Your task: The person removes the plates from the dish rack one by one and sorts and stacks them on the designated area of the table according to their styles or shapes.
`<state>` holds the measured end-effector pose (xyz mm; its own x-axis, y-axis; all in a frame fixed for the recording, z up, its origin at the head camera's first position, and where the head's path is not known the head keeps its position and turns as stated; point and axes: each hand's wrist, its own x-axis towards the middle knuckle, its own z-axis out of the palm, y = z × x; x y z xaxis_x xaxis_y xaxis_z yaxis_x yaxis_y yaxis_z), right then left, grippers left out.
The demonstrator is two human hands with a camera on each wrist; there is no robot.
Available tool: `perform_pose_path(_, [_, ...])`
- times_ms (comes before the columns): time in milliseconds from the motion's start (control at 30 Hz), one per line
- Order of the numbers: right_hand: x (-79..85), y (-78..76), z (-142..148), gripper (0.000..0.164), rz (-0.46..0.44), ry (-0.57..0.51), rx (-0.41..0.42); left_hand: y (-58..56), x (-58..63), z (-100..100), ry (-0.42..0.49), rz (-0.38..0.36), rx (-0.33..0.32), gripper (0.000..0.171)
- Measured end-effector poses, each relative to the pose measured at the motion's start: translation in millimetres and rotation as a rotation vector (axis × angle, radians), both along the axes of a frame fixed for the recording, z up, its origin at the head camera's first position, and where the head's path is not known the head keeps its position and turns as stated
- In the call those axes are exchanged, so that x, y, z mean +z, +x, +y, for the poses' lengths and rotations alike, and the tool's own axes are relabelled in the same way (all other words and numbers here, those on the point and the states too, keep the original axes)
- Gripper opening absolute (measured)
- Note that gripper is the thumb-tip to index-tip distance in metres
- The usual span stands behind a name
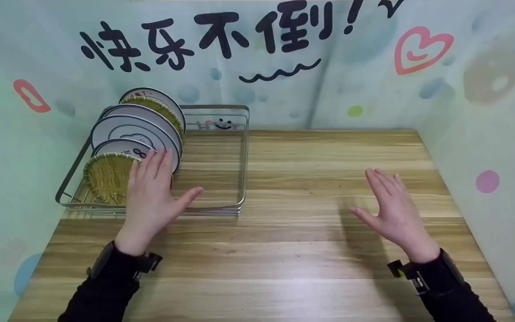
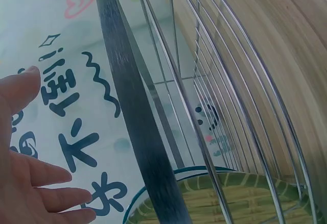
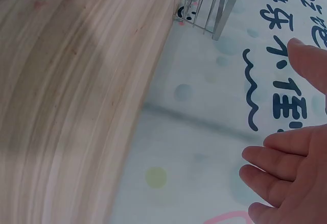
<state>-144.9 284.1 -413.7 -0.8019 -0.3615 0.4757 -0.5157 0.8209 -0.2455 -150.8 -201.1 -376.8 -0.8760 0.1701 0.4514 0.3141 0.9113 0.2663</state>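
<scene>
My left hand (image 1: pixel 152 194), fingers straight and thumb spread, hovers over the front of a wire basket (image 1: pixel 244 165) and holds nothing. It overlaps the front woven bamboo plate (image 1: pixel 107 179) in the head view. Behind that, white dark-rimmed plates (image 1: pixel 105 132) lean in a row along the basket's left side, with another woven plate (image 1: pixel 168 112) among them and a white plate (image 1: pixel 168 96) at the back. In the left wrist view the woven plate (image 2: pixel 240 198) shows through the wires. My right hand (image 1: pixel 396 212), fingers extended, is held above the table's right side, away from the basket.
The wooden table (image 1: pixel 293 259) extends in front of and right of the basket. Behind it hangs a pale printed backdrop (image 1: pixel 280 98) with large black characters; similar sheets enclose the left and right sides. Both wrists carry strapped cameras over black sleeves.
</scene>
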Motion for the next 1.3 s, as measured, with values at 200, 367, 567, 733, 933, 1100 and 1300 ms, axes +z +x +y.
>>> perform_pose_path(200, [-7.5, -1.5, -2.5, 0.087, -0.005, -0.022, -0.003, -3.5, 1.4, -4.1, 0.011, 0.016, -0.005, 0.097])
perform_pose_path(367, [-13.5, -1.0, -3.9, 0.084, -0.020, -0.039, -0.001, -7.4, 1.8, -7.6, 0.014, 0.038, -0.004, 0.096])
perform_pose_path(567, [-18.7, -1.9, -5.3, 0.084, -0.029, -0.053, 0.007, -10.8, 8.2, -11.3, 0.021, 0.024, 0.000, 0.093])
perform_pose_path(733, [-22.0, -1.7, -7.8, 0.084, -0.054, -0.062, 0.005, -12.9, 16.1, -13.7, 0.012, 0.010, -0.001, 0.090])
perform_pose_path(933, [-27.6, -1.0, -11.1, 0.084, -0.076, -0.064, 0.002, -17.8, 25.5, -15.4, -0.016, -0.031, -0.012, 0.088])
perform_pose_path(1100, [-32.2, -2.8, -14.9, 0.085, -0.080, -0.067, 0.014, -24.1, 34.2, -17.3, -0.044, -0.050, -0.011, 0.086])
perform_pose_path(1300, [-37.3, -5.4, -19.0, 0.084, -0.084, -0.043, 0.031, -32.7, 39.3, -24.4, -0.053, -0.034, -0.014, 0.081])
